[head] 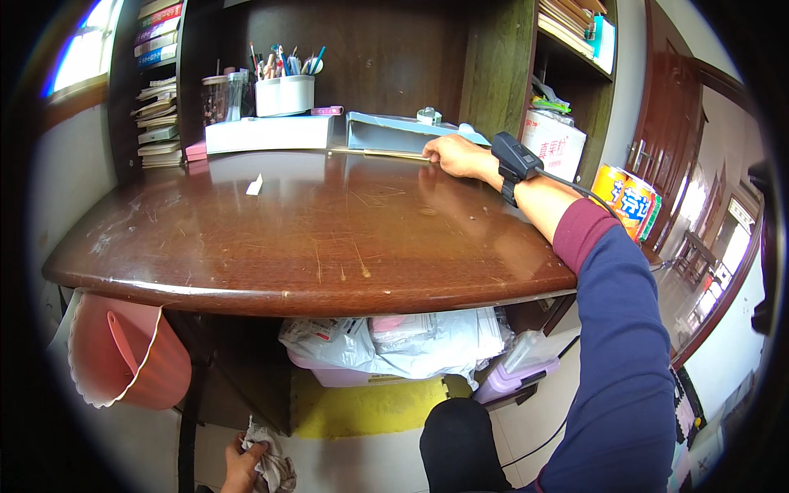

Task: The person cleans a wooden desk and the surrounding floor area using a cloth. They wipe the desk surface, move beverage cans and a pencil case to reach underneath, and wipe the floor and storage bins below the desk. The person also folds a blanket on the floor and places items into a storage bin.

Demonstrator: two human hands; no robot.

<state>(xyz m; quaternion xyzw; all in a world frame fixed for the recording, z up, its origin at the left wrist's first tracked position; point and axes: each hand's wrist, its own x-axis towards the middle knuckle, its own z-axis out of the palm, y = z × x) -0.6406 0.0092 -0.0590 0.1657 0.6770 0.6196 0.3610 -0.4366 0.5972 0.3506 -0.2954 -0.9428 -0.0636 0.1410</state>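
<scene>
Low at the bottom of the view, my left hand [242, 461] grips a crumpled grey-beige cloth [271, 466] beside the desk. My right arm reaches across to the back of the brown wooden desk [296, 234]. There my right hand [456, 155] has its fingers bent down at the front edge of a light-blue file box [388, 137]. A thin flat pale item [394, 154] lies along the bottom of that box, close to the fingertips. Whether the fingers hold it is hidden. A small folded piece of white paper [254, 185] stands on the desktop.
A white pen holder [285, 95] stands on a white box [268, 134] at the back. Shelves with books [158, 34] rise at the left. A pink bin [166, 363] sits against the desk's left front. Plastic-wrapped packages [425, 345] fill the space underneath. Orange cans [629, 200] stand right.
</scene>
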